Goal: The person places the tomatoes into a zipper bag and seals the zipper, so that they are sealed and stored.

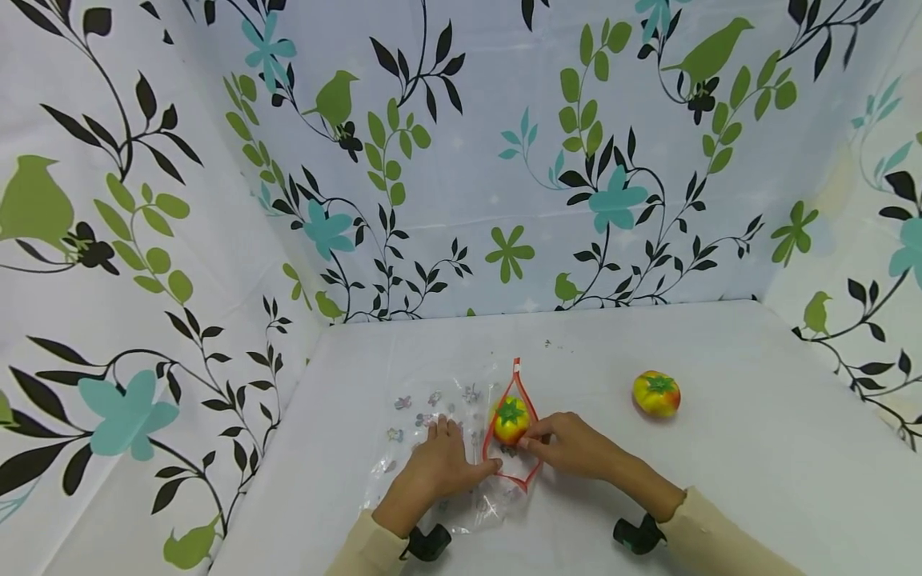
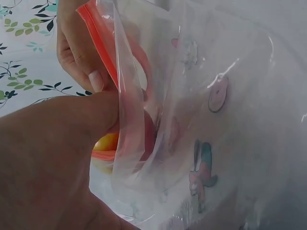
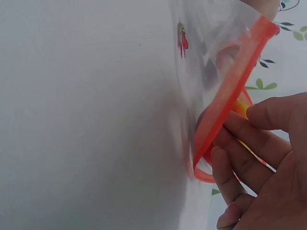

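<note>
Left hand (image 1: pixel 441 466) spread, right hand (image 1: pixel 571 445) I can't tell, the fruit (image 1: pixel 511 418) could snag if that red bag rim (image 3: pixel 232 88) sags.

White surface (image 3: pixel 96 115). On it, one clear plastic bag (image 3: pixel 199 52), mouth parted and edged with a red strip (image 3: pixel 235 84); one small red printed motif (image 3: pixel 184 43) on the film. One right hand (image 3: pixel 278 189), two fingertips behind the strip. One yellow object (image 3: pixel 241 108), mostly hidden, beside the thumb tip. Patterned cloth (image 3: pixel 266 86), leaf print, beyond the surface's edge.
</note>
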Available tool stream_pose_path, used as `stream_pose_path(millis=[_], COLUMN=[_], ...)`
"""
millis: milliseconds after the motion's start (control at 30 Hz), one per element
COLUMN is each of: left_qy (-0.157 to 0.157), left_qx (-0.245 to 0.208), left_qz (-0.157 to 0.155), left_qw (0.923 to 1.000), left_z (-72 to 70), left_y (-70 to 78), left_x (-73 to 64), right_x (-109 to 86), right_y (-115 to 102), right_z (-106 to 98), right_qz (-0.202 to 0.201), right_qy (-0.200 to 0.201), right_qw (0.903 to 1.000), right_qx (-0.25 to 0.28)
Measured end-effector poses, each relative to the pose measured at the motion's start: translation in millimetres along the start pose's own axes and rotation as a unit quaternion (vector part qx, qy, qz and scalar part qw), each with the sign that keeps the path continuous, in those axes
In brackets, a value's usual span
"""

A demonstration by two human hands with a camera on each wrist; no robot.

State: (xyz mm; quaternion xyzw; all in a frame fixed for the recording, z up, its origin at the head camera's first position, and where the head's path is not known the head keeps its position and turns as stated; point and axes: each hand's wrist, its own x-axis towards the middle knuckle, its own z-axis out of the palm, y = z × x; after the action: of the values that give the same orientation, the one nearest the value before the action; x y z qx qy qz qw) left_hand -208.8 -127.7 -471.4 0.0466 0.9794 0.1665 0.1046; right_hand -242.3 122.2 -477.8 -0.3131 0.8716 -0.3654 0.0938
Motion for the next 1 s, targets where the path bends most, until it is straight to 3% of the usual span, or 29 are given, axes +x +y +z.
stream_pose_path(millis=[533, 800, 1000], left_qy=[0.000, 0.002, 0.001], left_qx=[-0.004, 0.003, 0.001], left_qz=[0.017, 0.027, 0.026], left_qw=[0.9998, 0.9996, 0.9997], left_z=[0.7, 1.2, 1.3], left_y=[-4.0, -5.5, -6.1], left_x=[-2.4, -3.4, -3.7], right_x=[3.7, 7.7, 13.3], right_y=[-1.6, -1.0, -4.0], right_z=[14.0, 21.4, 25.3], right_qz=[0.001, -0.008, -0.010], right_qy=[0.030, 0.026, 0.021], right_qw=[0.9995, 0.9990, 0.9990], right_qx=[-0.012, 0.035, 0.038])
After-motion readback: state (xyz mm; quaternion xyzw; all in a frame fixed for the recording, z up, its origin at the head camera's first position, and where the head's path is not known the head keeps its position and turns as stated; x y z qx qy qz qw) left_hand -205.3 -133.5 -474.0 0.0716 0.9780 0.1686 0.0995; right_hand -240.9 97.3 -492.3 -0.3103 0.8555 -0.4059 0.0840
